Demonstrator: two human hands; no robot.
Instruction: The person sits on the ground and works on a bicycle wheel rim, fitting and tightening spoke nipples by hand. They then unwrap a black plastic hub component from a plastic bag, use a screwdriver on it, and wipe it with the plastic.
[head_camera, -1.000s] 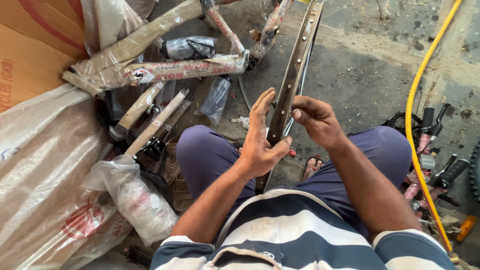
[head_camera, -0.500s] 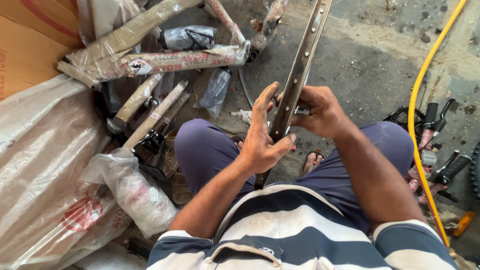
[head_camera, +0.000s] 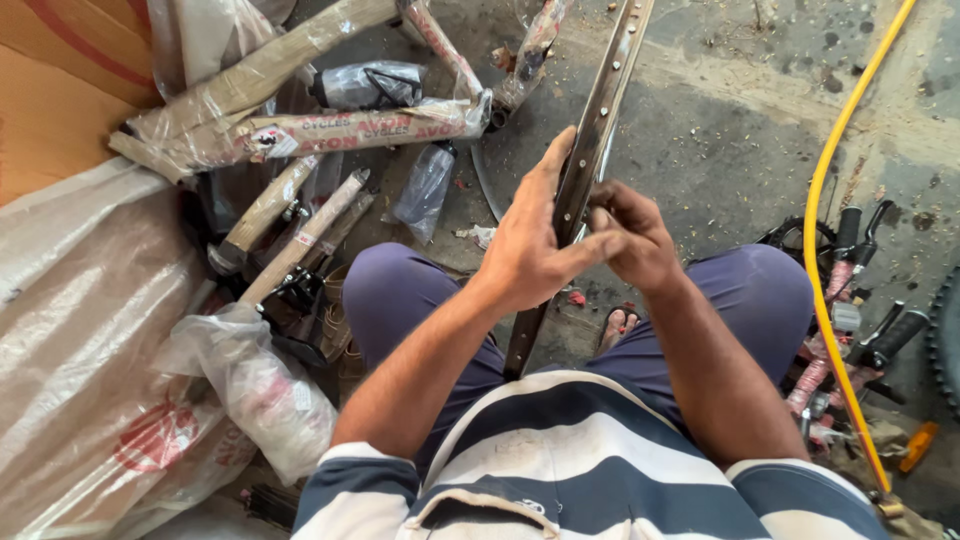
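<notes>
Head view: a seated person steadies an upright bicycle rim (head_camera: 590, 150) between the knees. The left hand (head_camera: 530, 250) grasps its edge; the right hand (head_camera: 635, 235) has moved in, pinching a spoke fitting beside it, above the concrete floor (head_camera: 720, 130).

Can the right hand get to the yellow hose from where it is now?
Probably yes. The right hand is at the metal rim, and the yellow hose lies on the floor past the right knee, with only open air between; it would need to let go first.

Wrapped bicycle frame (head_camera: 330, 130); yellow hose (head_camera: 830, 230); white sacks (head_camera: 80, 330)
</notes>
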